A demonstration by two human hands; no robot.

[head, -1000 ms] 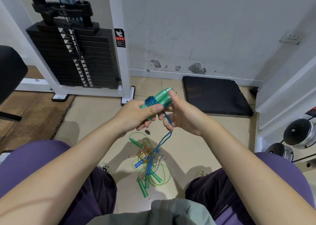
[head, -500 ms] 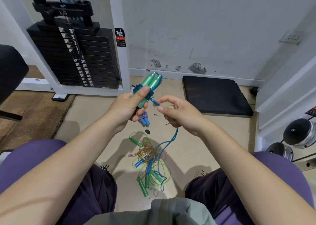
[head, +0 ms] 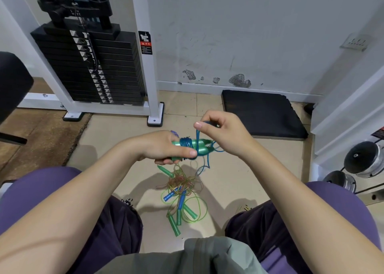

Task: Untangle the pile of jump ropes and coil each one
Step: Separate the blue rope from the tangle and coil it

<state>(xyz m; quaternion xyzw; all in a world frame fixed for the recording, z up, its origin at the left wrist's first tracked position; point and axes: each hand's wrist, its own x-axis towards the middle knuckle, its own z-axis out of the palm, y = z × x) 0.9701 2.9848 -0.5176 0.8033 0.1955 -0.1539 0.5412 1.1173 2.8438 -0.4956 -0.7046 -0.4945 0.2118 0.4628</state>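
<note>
You are clamping the paired green handles (head: 188,147) in your left hand (head: 162,147) as a spool, while your right hand (head: 224,132) is pinching the blue cord (head: 197,136) taut above them for winding, the pile (head: 181,192) lying mid-floor (head: 116,140).

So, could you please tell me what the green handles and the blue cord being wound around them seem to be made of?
The green handles look like glossy, slightly translucent plastic: light glints along them. The blue cord looks like thin, smooth plastic or vinyl, shiny and bending in springy loops; its exact material cannot be told.
</note>
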